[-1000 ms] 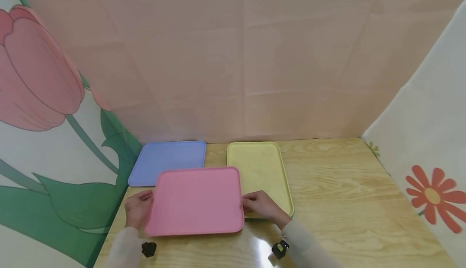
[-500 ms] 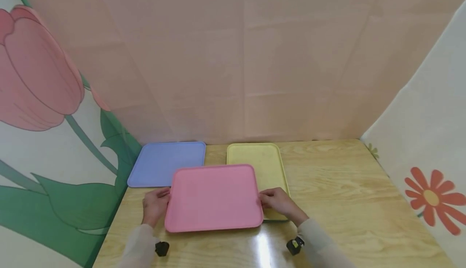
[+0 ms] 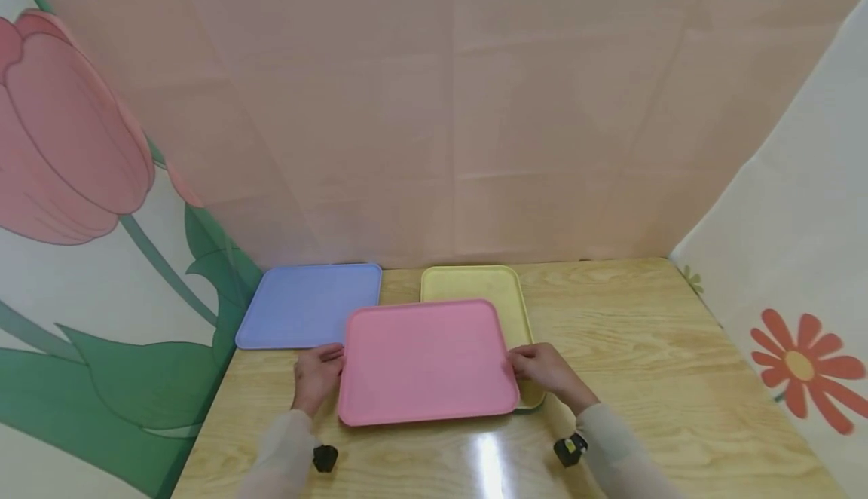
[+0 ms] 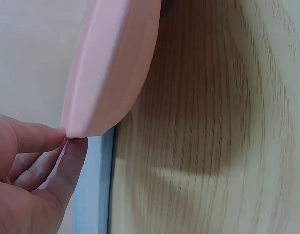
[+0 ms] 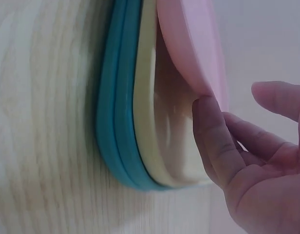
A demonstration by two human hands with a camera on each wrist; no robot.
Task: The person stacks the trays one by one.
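A pink tray is held in the air between both hands, over the front part of a yellow tray. My left hand pinches a corner of its rim between fingertips, clear in the left wrist view. On the other side, my right hand carries the rim on extended fingers; in the right wrist view the thumb stands off the tray. Beneath the yellow tray are teal trays, stacked with it. The pink tray hides part of the yellow one and a corner of a blue tray.
The blue tray lies at the back left of the wooden table. A pink-beige cloth hangs along the back. Flower-patterned cloths, one with a tulip and one with a red flower, stand at the sides.
Both hands have carried the pink tray to the right and slightly toward the back, so it covers more of the yellow tray and less of the blue one.
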